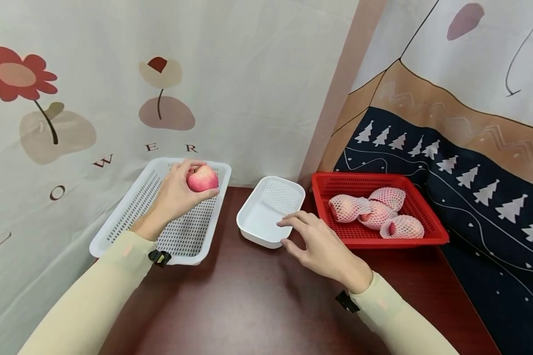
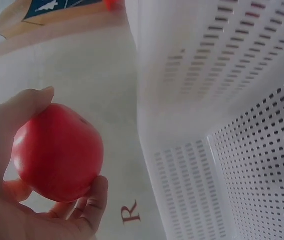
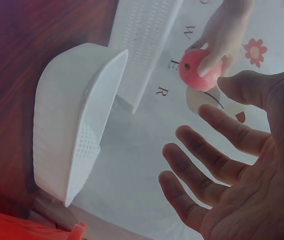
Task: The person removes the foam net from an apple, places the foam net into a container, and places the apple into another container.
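A bare red apple (image 1: pixel 203 178) is gripped in my left hand (image 1: pixel 177 190), above the far end of the white slotted basket (image 1: pixel 98 245). In the left wrist view, thumb and fingers curve round the apple (image 2: pixel 59 152) beside the basket wall. My right hand (image 1: pixel 322 246) holds nothing; its fingers are spread and loosely bent over the near right edge of a small white tub (image 1: pixel 253 217). White foam netting (image 1: pixel 284 196) lies in the far part of that tub. The right wrist view shows the fingers (image 3: pixel 212 155) apart from the tub wall.
At the right stands a red basket (image 1: pixel 382 242) with several apples in foam nets (image 1: pixel 401 228). All three containers sit on a dark red-brown table (image 1: pixel 248 305). A printed curtain (image 1: pixel 257 88) hangs behind, and a dark tree-patterned cloth (image 1: pixel 471 197) borders the right side.
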Available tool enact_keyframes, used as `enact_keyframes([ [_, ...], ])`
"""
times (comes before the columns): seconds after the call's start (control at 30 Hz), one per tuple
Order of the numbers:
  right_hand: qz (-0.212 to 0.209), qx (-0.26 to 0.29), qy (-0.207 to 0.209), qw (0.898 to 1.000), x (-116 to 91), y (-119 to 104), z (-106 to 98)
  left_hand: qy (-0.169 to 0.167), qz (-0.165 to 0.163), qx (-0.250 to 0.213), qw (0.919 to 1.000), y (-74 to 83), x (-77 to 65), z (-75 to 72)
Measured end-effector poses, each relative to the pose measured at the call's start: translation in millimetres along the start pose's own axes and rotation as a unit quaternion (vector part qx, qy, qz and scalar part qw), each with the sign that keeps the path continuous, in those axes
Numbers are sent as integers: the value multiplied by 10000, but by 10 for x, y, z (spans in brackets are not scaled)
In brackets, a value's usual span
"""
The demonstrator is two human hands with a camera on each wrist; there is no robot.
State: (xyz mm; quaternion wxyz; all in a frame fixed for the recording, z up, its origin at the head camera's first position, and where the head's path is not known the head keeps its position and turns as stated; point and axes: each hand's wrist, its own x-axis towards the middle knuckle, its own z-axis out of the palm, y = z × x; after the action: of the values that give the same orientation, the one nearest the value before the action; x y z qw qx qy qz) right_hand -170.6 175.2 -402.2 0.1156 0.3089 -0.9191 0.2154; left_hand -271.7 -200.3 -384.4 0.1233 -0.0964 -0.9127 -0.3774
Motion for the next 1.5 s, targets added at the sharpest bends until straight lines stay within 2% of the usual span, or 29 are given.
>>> enact_keyframes([
  [0.27,63,14,-39,10000,-80,-24,-3,-120,-233,188,9995,-90,189,-21],
  [0.67,229,42,-64,9997,-197,-25,-43,-447,-512,462,9966,-217,423,59],
  [0.9,245,20,18,9997,-248,-26,-51,-723,-785,697,9918,-287,490,86],
  [1.1,211,-3,36,9998,-286,-12,-60,-922,-875,931,9875,-398,535,135],
  [1.27,216,12,98,9997,-304,32,-103,-1048,-1020,961,9846,-450,558,156],
  [1.5,315,-8,236,9992,-350,82,-119,-1144,-998,958,9838,-473,602,178],
])
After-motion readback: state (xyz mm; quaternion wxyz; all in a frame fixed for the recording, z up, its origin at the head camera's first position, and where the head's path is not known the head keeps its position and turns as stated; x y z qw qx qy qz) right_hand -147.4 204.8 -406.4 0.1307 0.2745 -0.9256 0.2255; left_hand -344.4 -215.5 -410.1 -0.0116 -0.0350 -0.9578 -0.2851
